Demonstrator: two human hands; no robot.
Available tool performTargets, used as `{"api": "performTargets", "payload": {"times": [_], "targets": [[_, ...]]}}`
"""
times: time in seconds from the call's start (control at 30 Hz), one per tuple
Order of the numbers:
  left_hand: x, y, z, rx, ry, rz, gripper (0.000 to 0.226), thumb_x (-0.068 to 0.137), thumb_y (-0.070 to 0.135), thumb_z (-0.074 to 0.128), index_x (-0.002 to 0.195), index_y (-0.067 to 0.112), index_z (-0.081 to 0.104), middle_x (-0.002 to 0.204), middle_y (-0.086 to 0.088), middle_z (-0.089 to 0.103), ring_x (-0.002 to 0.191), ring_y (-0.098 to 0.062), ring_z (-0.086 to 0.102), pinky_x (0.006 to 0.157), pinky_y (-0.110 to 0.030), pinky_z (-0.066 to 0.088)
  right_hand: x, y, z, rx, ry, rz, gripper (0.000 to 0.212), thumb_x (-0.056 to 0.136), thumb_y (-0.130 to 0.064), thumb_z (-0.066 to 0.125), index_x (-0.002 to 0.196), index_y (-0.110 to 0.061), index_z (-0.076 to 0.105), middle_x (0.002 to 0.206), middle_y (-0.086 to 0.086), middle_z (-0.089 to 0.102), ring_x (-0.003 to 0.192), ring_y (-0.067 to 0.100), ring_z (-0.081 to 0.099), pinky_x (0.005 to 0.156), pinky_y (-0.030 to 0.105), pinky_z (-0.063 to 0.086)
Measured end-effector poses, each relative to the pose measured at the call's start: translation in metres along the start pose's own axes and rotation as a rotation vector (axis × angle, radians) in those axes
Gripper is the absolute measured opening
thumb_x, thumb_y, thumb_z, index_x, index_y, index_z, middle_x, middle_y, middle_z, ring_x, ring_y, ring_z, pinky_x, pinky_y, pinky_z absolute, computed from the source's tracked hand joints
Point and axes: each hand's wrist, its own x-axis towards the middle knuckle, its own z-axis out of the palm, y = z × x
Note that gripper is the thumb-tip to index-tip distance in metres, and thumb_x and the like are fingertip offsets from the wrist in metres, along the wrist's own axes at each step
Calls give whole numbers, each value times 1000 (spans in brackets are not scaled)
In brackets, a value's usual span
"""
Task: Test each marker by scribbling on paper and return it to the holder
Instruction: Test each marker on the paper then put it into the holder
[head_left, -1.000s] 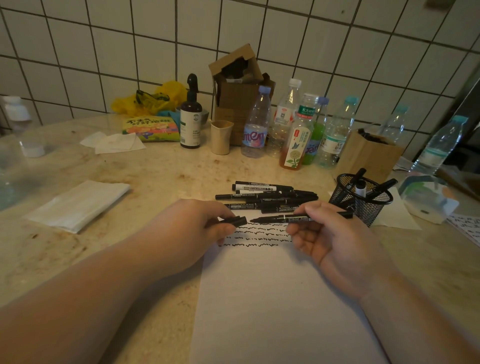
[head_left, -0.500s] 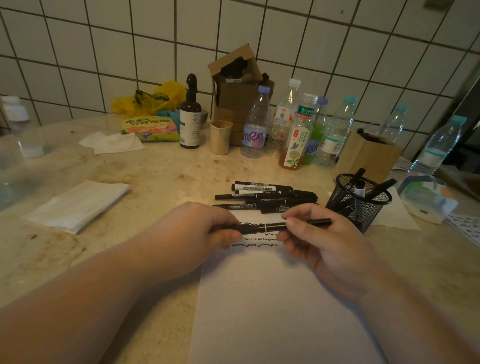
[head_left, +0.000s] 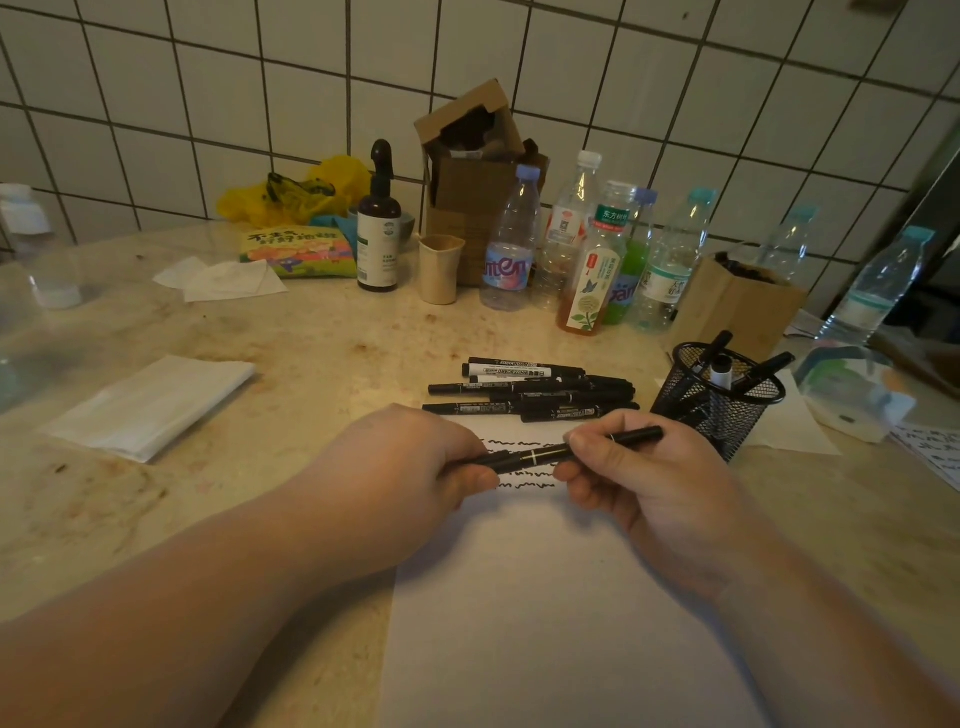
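Note:
A black marker (head_left: 545, 454) is held level over the top of a white sheet of paper (head_left: 550, 613) that bears several wavy black scribble lines. My left hand (head_left: 410, 462) grips its capped left end. My right hand (head_left: 639, 478) pinches its barrel on the right, and the far end sticks out past my fingers. Several more black markers (head_left: 530, 389) lie in a pile just beyond the paper. A black mesh holder (head_left: 719, 402) stands to the right with three markers upright in it.
Behind the pile stand several plastic bottles (head_left: 511, 249), a dark pump bottle (head_left: 379, 234), a beige cup (head_left: 440, 267) and cardboard boxes (head_left: 478, 187) against the tiled wall. Folded tissue (head_left: 150, 405) lies at the left. A paper bag (head_left: 737, 306) and plastic wrapping sit at the right.
One second ago my left hand held the cap apart from the marker. The cap has since gone onto the tip, and both hands now hold the closed marker.

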Motion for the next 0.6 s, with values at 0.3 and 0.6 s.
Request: {"api": "performTargets", "payload": {"times": [0.3,0.6], "targets": [[-3,-1,0,106,103,91,42,92,54,41,95,25,71,79,7,63,82,-10,54,74,-31,46,-1,-2,1,9,-2,8,24,75,-15,72,93,0,70,76,20,73,61,20,66,59,27,57],[4,-7,2,-207,-40,-84,25,94,50,55,78,36,67,69,18,64,54,2,52,49,-14,38,-3,-7,-2,69,-25,-102,23,81,-18,59,97,-5,70,73,13,70,64,19,63,60,26,54]]}}
